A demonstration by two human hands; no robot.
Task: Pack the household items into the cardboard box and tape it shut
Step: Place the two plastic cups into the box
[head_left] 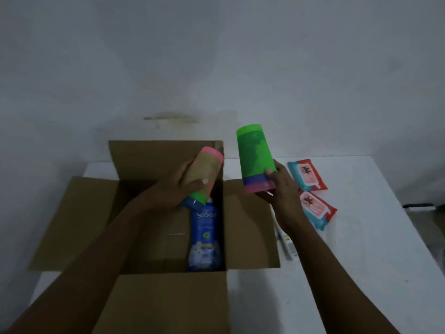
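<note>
An open cardboard box (pixel 79 213) stands on the white table with all its flaps spread out. A blue pouch (pixel 204 239) lies inside along the right wall. My left hand (pixel 178 186) holds a stack of upside-down plastic cups, pink outermost (pixel 204 167), tilted over the box opening. My right hand (pixel 281 186) grips a second stack of upside-down cups, green outermost (pixel 255 150), by its blue and pink rims, just right of the box.
Two red and teal wipe packs (pixel 308 174) (pixel 316 209) lie on the table (pixel 361 273) to the right of my right hand. A white elongated item (pixel 286 244) lies beside the box's right flap. A grey wall rises behind the table.
</note>
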